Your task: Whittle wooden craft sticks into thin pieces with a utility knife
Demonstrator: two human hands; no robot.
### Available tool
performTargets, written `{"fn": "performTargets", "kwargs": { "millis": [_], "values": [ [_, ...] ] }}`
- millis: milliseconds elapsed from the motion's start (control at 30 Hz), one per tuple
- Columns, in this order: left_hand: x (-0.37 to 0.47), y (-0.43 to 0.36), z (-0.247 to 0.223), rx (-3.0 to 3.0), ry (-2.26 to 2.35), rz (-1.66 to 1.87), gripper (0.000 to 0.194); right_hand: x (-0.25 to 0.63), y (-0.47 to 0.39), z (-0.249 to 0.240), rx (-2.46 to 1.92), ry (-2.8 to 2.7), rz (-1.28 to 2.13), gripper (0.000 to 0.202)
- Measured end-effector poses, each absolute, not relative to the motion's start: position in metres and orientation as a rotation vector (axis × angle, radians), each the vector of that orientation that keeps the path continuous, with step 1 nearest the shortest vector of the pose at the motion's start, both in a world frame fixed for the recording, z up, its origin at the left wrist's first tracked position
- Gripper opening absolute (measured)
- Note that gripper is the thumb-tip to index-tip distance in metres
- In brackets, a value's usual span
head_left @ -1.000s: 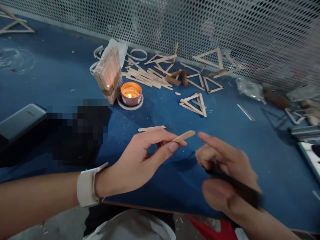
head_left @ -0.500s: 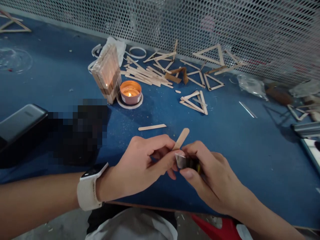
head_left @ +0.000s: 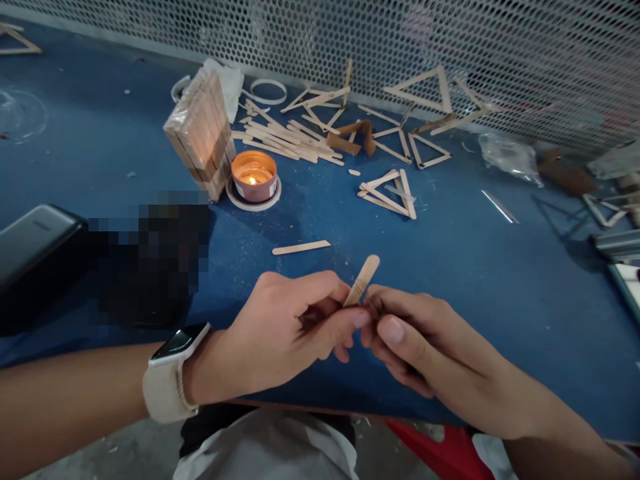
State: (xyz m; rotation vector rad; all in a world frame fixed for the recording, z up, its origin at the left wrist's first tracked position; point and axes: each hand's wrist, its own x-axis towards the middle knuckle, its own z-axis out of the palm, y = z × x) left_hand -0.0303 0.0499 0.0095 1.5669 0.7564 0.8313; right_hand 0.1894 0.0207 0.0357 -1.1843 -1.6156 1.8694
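Note:
My left hand [head_left: 295, 327] is closed in a pinch on a popsicle stick [head_left: 368, 270]. The stick's rounded end points up and away, and thin dark marks cross it near the fingers. Right beside it, my right hand [head_left: 420, 340] is closed, its fingertips touching the stick's lower part. Those curled fingers hide whatever they hold. A shorter popsicle stick [head_left: 301, 248] with one slanted end lies on the blue table [head_left: 480, 287] just beyond my hands.
A lit candle [head_left: 254, 177] burns in a tin, beside a wrapped stack of sticks [head_left: 200, 133]. Behind lie loose sticks [head_left: 280, 140] and several stick triangles, one nearer triangle [head_left: 387, 193] among them. A dark case [head_left: 40, 253] sits left. A perforated metal screen [head_left: 320, 40] borders the back.
My right hand has turned and closed over the grey metal-bladed tool that showed in its fingers, which is now hidden. Dark marks now show on the held stick. The view has shifted slightly.

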Motion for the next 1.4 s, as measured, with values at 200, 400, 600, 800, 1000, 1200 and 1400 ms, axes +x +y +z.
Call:
{"fn": "performTargets", "kwargs": {
  "millis": [200, 400, 600, 800, 1000, 1200, 1400],
  "values": [
    [-0.033, 0.048, 0.010, 1.499, 0.797, 0.735, 0.022, 0.189, 0.022, 0.033, -1.183, -1.347, 2.137, 0.047],
    [-0.032, 0.050, 0.009, 1.483, 0.803, 0.695, 0.022, 0.190, 0.025, 0.029, -1.149, -1.349, 2.159, 0.053],
    [-0.031, 0.050, 0.009, 1.484, 0.804, 0.726, 0.023, 0.187, 0.023, 0.029, -1.200, -1.291, 2.154, 0.052],
    [-0.033, 0.047, 0.009, 1.534, 0.829, 0.757, 0.025, 0.181, 0.019, 0.026, -1.140, -1.303, 2.107, 0.051],
    [-0.032, 0.046, 0.011, 1.593, 0.874, 0.792, 0.025, 0.178, 0.012, 0.024, -1.179, -1.254, 2.101, 0.052],
    [-0.033, 0.047, 0.009, 1.734, 0.860, 0.834, 0.028, 0.178, 0.014, 0.027, -1.229, -1.256, 2.104, 0.056],
    [-0.033, 0.046, 0.006, 1.845, 0.834, 0.863, 0.028, 0.175, 0.016, 0.028, -1.215, -1.302, 2.040, 0.057]
  ]
}}
